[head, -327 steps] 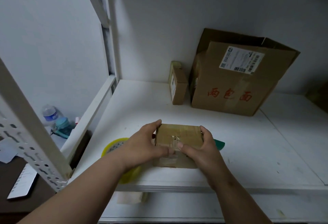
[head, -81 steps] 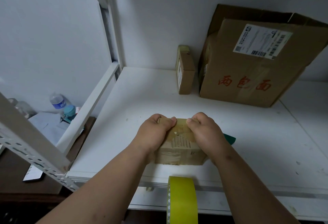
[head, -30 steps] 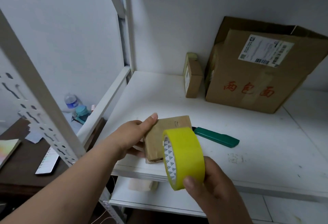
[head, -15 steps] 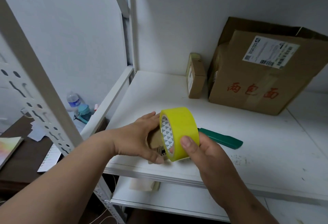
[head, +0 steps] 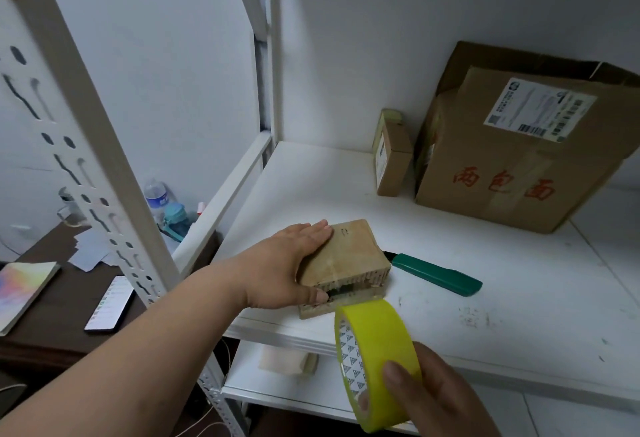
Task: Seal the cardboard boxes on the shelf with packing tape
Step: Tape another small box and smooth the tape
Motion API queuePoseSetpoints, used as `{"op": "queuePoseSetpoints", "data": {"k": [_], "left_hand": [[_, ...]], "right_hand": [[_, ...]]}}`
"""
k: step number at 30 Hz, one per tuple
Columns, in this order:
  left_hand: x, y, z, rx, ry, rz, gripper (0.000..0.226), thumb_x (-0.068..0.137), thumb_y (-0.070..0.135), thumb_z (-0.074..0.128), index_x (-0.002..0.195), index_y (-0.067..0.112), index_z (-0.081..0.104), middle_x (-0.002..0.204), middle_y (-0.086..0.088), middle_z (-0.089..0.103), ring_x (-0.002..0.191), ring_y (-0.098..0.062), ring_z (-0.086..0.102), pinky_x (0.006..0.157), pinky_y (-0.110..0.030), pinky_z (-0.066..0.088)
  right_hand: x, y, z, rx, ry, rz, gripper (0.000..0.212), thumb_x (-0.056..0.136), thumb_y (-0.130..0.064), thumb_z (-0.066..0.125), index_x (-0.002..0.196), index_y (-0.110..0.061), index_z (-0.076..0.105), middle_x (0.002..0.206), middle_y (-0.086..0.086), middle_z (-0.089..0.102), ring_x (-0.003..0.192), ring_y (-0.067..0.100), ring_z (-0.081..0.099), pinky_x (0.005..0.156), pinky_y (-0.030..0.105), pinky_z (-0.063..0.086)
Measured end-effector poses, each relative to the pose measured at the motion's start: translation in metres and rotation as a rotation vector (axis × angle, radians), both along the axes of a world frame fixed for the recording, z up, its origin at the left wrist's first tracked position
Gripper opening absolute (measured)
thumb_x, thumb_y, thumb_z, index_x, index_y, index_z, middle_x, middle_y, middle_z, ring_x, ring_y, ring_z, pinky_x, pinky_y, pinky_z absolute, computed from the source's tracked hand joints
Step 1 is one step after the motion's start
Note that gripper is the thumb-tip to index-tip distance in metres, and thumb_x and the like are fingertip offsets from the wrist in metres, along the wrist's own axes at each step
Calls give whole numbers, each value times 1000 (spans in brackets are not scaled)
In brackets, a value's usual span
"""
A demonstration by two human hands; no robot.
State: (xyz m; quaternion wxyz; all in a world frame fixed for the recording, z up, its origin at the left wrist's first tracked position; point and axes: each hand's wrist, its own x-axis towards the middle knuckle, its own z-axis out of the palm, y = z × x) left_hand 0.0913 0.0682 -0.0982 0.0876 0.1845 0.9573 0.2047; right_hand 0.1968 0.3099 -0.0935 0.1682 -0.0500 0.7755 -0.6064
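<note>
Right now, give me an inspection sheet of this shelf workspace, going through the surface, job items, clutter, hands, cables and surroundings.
Surface: white shelf, scuffed with dark marks on its right part.
Job's things: small cardboard box near the front edge, its near end gaping; yellow tape roll held off the shelf in front; large labelled box and slim box at the back wall.
Clutter: green-handled cutter lying behind the small box.
Grippers: left hand holds the small box; right hand grips the tape roll.
Cables: thin cord hanging below, left.
Surroundings: dark desk with phone, notebook, bottles.
</note>
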Motion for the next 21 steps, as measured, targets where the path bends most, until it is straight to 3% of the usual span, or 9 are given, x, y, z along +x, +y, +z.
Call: {"op": "queuePoseSetpoints", "data": {"k": [4,7,11,13,15,17,19,21], "left_hand": [[0,4,2,-43,-20,-26,102,78,56,71,156,34,8,165,9,-1,151,-13,0,122,-27,5],[0,3,2,-115,-16,-62,103,69,65,53,155,35,3,165,6,-6,151,-17,-3,119,-23,0],[3,3,-9,-200,75,-72,110,60,83,36,149,40,-13,164,7,-10,151,-20,-11,121,-26,-1],[4,2,-12,-174,121,-66,108,60,84,31,147,38,-14,165,3,-5,151,-22,-5,117,-16,-8],[3,0,-7,-114,96,-54,111,60,82,35,153,33,-1,165,-2,2,150,-22,5,108,-6,-11],[3,-2,4,32,1,-5,103,65,73,54,154,32,22,163,-2,15,149,-18,17,111,-9,5],[3,-6,13,317,-197,76,80,73,47,75,145,36,41,153,2,40,140,-13,39,107,-14,29],[5,-12,15,613,-404,133,66,76,30,79,135,41,52,132,4,63,122,-13,58,99,-25,47]], "right_hand": [[1,7,-6,34,-8,-60,46,52,-76,57,91,-53,65,83,-6,75,81,6,69,77,25,51],[-2,4,-14,145,-12,-31,56,53,-78,47,96,-46,60,88,1,71,85,11,67,86,35,53],[-6,0,-22,190,-28,-35,59,53,-79,43,97,-43,60,89,-4,70,85,8,64,86,34,50],[-7,-2,-21,185,-24,-26,60,53,-80,42,95,-42,62,87,-6,69,81,5,63,80,26,48],[-7,0,-19,157,-13,-18,64,52,-80,44,91,-34,66,85,-4,69,78,6,62,72,20,46],[-8,1,-17,40,13,-3,63,52,-78,56,93,-32,70,87,1,71,82,15,65,77,25,49],[-12,5,-15,-146,24,40,68,48,-74,77,101,-32,72,93,12,74,84,27,67,80,39,53],[-18,6,-9,-338,6,95,74,44,-55,90,106,-19,73,93,19,73,80,26,67,72,36,55]]}}
